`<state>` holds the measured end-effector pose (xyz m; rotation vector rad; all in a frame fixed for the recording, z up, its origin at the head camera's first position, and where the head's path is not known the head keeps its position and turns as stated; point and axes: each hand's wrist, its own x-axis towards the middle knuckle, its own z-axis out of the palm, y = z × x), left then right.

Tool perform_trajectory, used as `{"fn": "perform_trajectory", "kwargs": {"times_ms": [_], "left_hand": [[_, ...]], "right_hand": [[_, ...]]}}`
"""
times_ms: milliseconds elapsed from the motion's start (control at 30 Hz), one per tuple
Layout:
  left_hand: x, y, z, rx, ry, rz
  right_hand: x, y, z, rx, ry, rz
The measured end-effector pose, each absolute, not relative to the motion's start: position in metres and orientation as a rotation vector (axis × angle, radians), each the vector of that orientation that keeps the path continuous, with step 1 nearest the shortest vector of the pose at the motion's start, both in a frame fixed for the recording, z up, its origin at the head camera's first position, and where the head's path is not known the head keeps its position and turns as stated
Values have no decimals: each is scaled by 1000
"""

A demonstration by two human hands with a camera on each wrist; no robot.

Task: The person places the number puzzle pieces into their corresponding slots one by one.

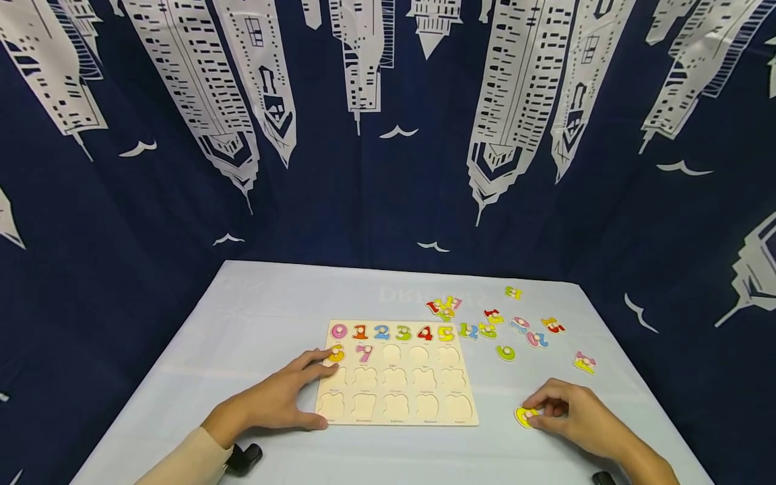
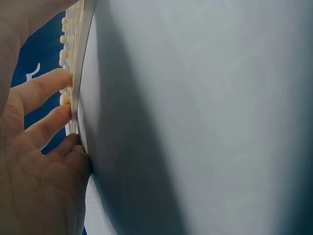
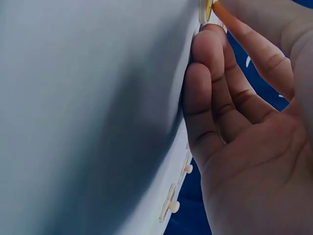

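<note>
A wooden number puzzle board (image 1: 397,372) lies on the white table, with pieces 0 to 7 seated in its top row and the start of its second. My left hand (image 1: 279,397) rests at the board's left edge, fingers spread, fingertips by the yellow 6 (image 1: 337,353) and thumb at the lower corner. To the right of the board, my right hand (image 1: 572,412) pinches a rounded yellow puzzle piece (image 1: 524,417) low over the table. Its number is partly hidden by my fingers. In the right wrist view the piece (image 3: 205,11) shows at the top, between finger and thumb.
Loose number pieces lie right of and behind the board: a green piece (image 1: 506,353), a 12 (image 1: 468,330), a 20 (image 1: 537,339), a pink and yellow piece (image 1: 585,362), and an overlapping cluster (image 1: 444,308). A dark blue cloth (image 1: 364,202) with white buildings hangs behind the table (image 1: 254,303).
</note>
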<state>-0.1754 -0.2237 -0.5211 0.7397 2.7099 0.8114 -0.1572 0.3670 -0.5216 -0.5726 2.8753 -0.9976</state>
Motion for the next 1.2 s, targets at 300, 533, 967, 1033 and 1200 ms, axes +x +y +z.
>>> {"fn": "perform_trajectory", "kwargs": {"times_ms": [300, 533, 967, 1033, 1200], "left_hand": [[-176, -223, -521, 733, 2706, 820], [-176, -222, -521, 723, 2701, 815], [-175, -225, -521, 722, 2702, 826], [-175, -224, -521, 724, 2703, 826], [-175, -224, -520, 724, 2704, 826]], "right_hand": [[-158, 363, -526, -605, 2958, -994], [-164, 352, -517, -653, 2977, -973], [-200, 279, -496, -837, 2841, -1051], [-205, 264, -495, -872, 2831, -1064], [-220, 229, -494, -950, 2834, -1068]]}}
